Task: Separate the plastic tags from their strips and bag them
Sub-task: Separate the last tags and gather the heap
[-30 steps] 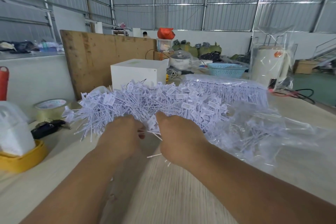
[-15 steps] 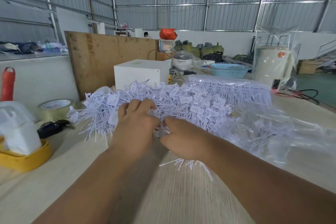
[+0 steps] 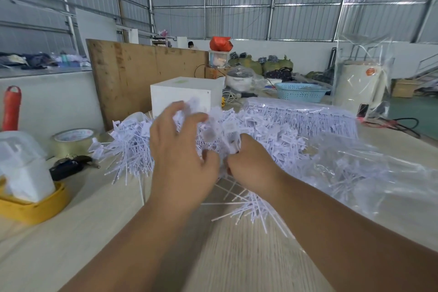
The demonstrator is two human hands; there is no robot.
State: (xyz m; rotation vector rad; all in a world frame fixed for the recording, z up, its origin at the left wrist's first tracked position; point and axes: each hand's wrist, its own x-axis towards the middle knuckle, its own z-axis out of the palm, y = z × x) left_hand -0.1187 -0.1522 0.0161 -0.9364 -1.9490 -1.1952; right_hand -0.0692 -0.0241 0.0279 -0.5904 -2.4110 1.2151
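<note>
- You were in the separating step: both hands worked at the near edge of the heap of white plastic tags (image 3: 260, 130) that lay across the middle of the tabletop (image 3: 94, 232).
- Your right hand (image 3: 251, 168) was clenched on a bunch of tags, their thin stems fanning out beneath your wrist toward you.
- Your left hand (image 3: 182, 161) was half open, fingers spread and curled over tags at the top of the heap; motion blur hid whether it actually gripped any, so I cannot tell.
- A clear plastic bag (image 3: 369, 173) lay just to the right of the heap, touching it, with tags already inside.
- A bundle of tags on their strips (image 3: 301, 114), wrapped in clear film, sat behind the heap.
- The next move probably called for stripping the held bunch free, then carrying it right into the bag's mouth without scattering loose tags.
</note>
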